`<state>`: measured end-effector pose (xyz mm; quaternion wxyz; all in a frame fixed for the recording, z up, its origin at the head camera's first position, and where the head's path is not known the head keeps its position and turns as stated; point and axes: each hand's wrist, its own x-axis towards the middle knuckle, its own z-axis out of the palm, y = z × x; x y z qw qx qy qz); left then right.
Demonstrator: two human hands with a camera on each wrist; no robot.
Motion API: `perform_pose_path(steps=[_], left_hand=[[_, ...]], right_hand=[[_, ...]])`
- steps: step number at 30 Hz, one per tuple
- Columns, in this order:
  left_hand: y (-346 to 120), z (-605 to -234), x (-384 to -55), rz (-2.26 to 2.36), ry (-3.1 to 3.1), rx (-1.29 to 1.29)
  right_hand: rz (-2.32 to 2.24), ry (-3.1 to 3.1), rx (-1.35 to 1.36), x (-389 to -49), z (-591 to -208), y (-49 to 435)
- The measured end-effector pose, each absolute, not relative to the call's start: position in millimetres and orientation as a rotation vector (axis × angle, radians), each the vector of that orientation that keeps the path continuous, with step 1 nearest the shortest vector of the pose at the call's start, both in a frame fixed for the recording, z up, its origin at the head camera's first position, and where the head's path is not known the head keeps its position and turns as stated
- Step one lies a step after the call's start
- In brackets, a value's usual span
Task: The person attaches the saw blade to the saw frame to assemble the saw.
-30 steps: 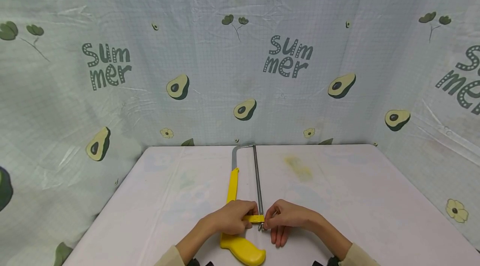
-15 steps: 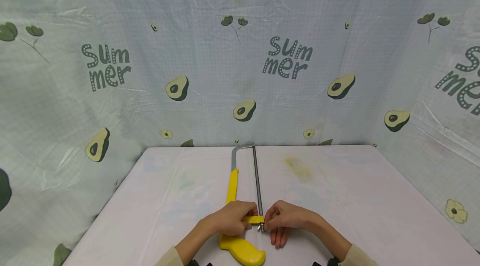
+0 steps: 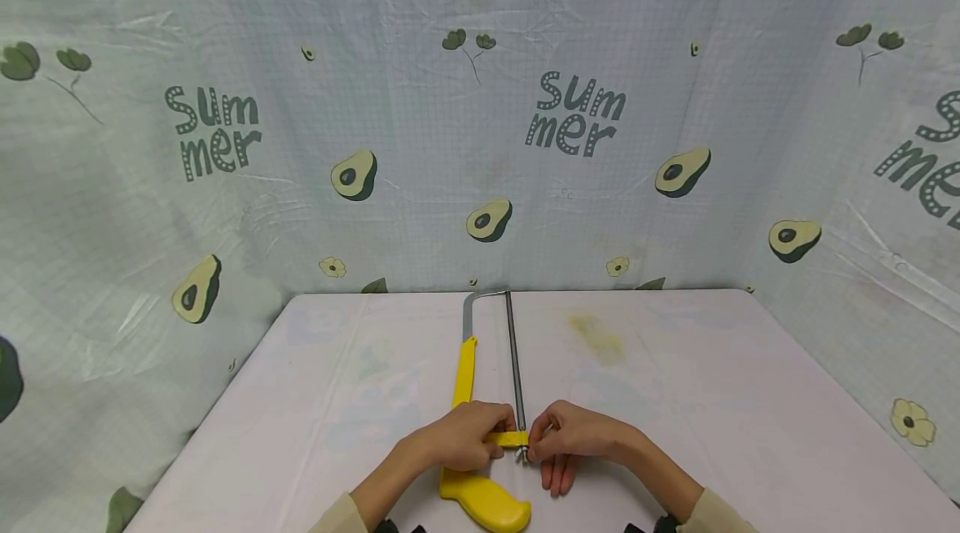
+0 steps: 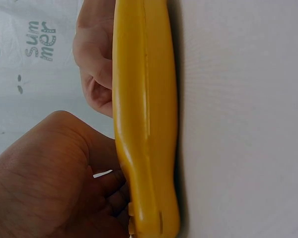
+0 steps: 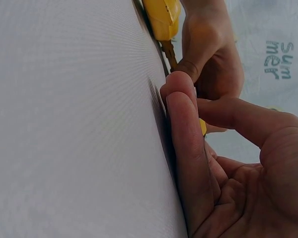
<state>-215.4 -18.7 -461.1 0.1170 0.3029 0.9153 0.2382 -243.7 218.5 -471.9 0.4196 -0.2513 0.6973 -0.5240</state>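
Observation:
A hacksaw with a yellow handle (image 3: 491,504) lies flat on the table, its grey metal bow pointing away from me. Its dark blade (image 3: 514,358) runs along the right side. My left hand (image 3: 468,437) holds the yellow frame by the near blade mount (image 3: 512,439), fingers bent around it. At the near end of the blade, a small metal wing nut (image 3: 521,456) is pinched by the thumb and forefinger of my right hand (image 3: 581,437). The right hand's other fingers (image 5: 186,134) rest low by the tabletop. In the right wrist view, my fingers hide the wing nut.
The white table (image 3: 675,399) has a faint yellow stain (image 3: 597,339) right of the blade. A pale curtain (image 3: 420,116) printed with avocados and lettering hangs behind the table and along both sides.
The wing nut's wings show at slightly different angles between the frames. Both hands and the hacksaw stay in nearly the same place.

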Motion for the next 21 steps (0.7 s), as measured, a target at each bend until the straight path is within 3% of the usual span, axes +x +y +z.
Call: perform_pose_path(steps=[21], left_hand=[[-18.3,-462.7,-215.8,0.7,2.667,0.879]], right_hand=[[-1.307,1.758,-0.623,-243.1,-471.8,218.4]])
